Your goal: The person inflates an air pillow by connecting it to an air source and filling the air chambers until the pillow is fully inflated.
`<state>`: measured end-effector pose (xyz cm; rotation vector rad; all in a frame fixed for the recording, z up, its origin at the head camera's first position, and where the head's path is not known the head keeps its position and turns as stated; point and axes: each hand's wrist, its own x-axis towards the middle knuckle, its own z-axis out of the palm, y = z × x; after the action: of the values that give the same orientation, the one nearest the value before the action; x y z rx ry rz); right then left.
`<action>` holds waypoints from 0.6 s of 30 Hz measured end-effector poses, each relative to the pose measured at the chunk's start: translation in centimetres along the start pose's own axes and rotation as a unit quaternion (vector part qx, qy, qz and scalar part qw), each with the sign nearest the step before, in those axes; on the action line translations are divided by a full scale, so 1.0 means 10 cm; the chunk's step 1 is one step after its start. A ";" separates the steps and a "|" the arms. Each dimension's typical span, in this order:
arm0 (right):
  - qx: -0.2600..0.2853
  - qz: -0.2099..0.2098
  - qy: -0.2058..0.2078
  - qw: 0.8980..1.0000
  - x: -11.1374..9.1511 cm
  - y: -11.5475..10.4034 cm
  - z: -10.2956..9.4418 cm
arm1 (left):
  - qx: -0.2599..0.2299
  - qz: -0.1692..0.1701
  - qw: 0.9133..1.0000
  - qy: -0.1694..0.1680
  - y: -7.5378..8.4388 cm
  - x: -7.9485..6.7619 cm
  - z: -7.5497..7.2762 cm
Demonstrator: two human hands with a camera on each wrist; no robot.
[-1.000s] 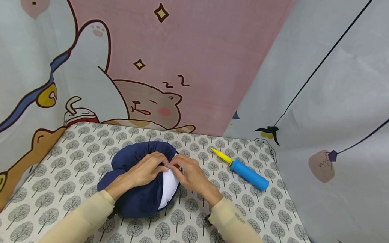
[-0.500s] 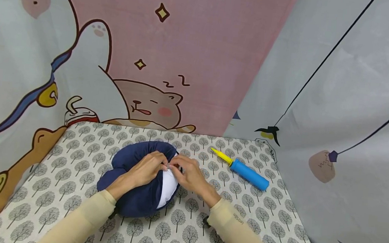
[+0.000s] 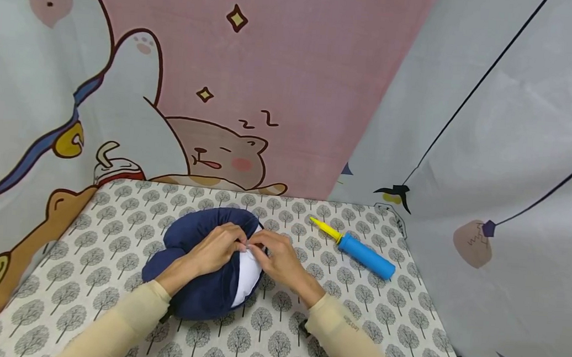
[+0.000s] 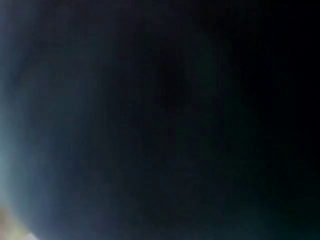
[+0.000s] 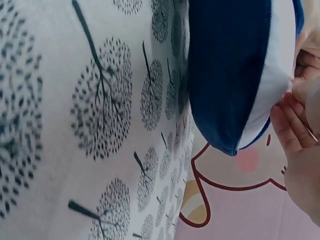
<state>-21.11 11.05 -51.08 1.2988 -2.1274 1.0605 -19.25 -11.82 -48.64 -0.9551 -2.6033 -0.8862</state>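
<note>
A navy U-shaped neck pillow (image 3: 203,300) lies on the table, its cover parted along a zipper (image 5: 266,55). White inner material (image 3: 248,278) shows through that gap. My left hand (image 3: 216,248) comes over the pillow from the left, thumb and index finger pinching a small pale valve (image 5: 289,88) on the white part. From the other side my right hand (image 3: 280,256) pinches at the same spot, fingertips meeting the left ones. The fingers hide most of the valve. In the left wrist view, dark blurred fabric fills nearly everything.
To the right lies a blue hand pump (image 3: 366,256) with a yellow nozzle (image 3: 326,228). A tree-print cloth (image 3: 279,344) covers the table. Cartoon-printed curtains (image 3: 299,63) stand close behind it and on both sides.
Both hands stay at the valve with only slight finger movement. The pillow and pump keep their places.
</note>
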 end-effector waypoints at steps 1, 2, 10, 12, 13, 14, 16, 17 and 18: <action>0.001 0.001 -0.004 1.000 0.00 0.01 -0.01 | -0.004 -0.003 1.000 -0.002 0.01 0.00 0.00; 0.002 0.001 -0.009 1.000 -0.01 0.01 -0.02 | -0.008 -0.006 1.000 -0.004 0.01 0.01 -0.01; 0.026 0.049 -0.038 0.998 -0.12 0.05 -0.06 | -0.014 -0.015 0.999 -0.043 0.02 0.01 -0.01; 0.031 0.070 -0.047 0.996 -0.15 0.05 -0.09 | -0.012 -0.013 0.999 -0.046 0.03 0.01 -0.01; 0.031 0.081 -0.052 0.995 -0.17 0.05 -0.11 | -0.011 -0.012 0.999 -0.045 0.03 0.01 0.00; 0.026 0.091 -0.056 0.994 -0.19 0.05 -0.13 | -0.010 -0.012 0.999 -0.044 0.04 0.02 0.00; 0.015 0.110 -0.066 0.992 -0.23 0.05 -0.16 | -0.010 -0.017 0.999 -0.041 0.05 0.02 0.00; 0.008 0.117 -0.070 0.991 -0.25 0.06 -0.18 | -0.009 -0.019 0.999 -0.038 0.06 0.03 0.00; 0.003 0.125 -0.075 0.989 -0.27 0.06 -0.19 | -0.008 -0.021 0.999 -0.035 0.06 0.03 0.00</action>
<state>-20.44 14.18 -51.97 1.1695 -2.4529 1.0964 -19.07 -11.26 -48.23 -0.9542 -2.6879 -0.9024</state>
